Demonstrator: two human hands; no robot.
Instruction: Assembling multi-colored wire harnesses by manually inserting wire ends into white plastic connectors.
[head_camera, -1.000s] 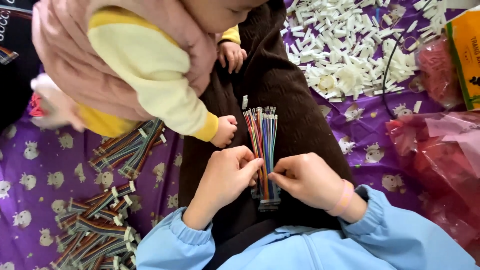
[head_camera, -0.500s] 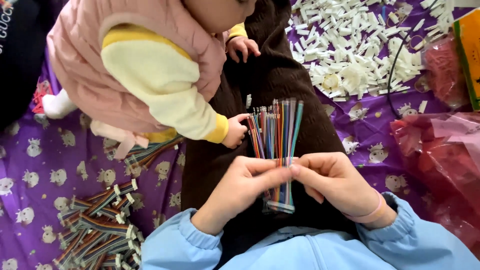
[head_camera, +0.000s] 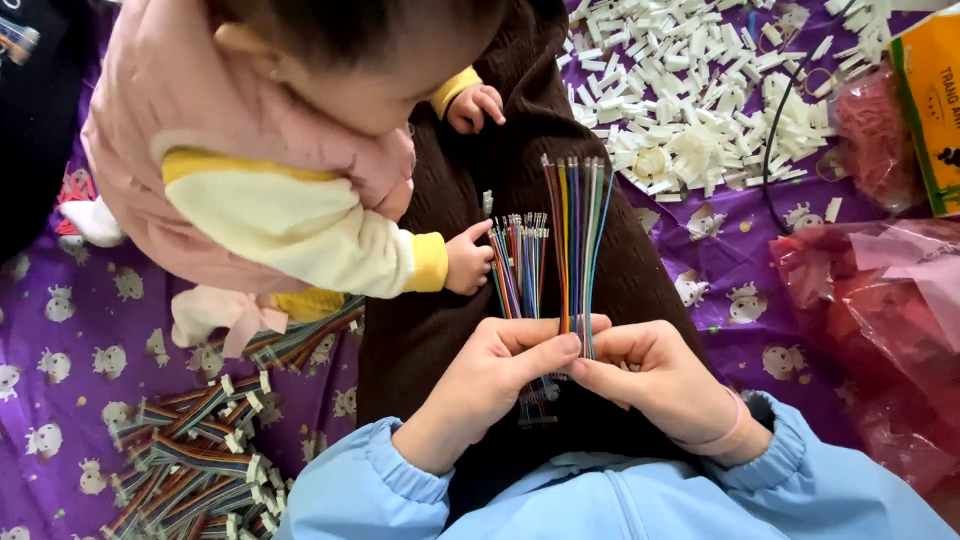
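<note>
left hand (head_camera: 495, 375): closed in a pinch — thumb and fingers clamp the lower end of a bunch of coloured wires (head_camera: 577, 240), thumb tip meeting the right hand's fingertips.
right hand (head_camera: 655, 375): also closed, fingertips pinching the same bunch from the opposite side; a pink band sits on its wrist.
coloured wires: stand roughly upright out of the pinch, fanned flat, tips pointing away from the hands, over the dark brown knit cloth (head_camera: 560, 130).
second wire bunch (head_camera: 520, 262): just beside the held one, on the left hand's side, shorter; its lower part runs behind the left hand's fingers — cannot tell whether it is gripped too. A connector end (head_camera: 538, 395) shows below the two hands, between the wrists.
child's hand (head_camera: 468, 262): another person's, yellow cuff, touching the second wire bunch at its outer edge, just beyond the left hand.
sleeves: light blue, gathered cuffs on both wrists.
finished wire bundles (head_camera: 195, 465): piled on the purple printed cloth (head_camera: 60, 400), well out past the left forearm.
white connector housings (head_camera: 700, 90): loose heap far beyond the right hand, across the brown cloth.
red plastic bags (head_camera: 880, 300): out past the right wrist, near the yellow packet (head_camera: 930, 100).
</note>
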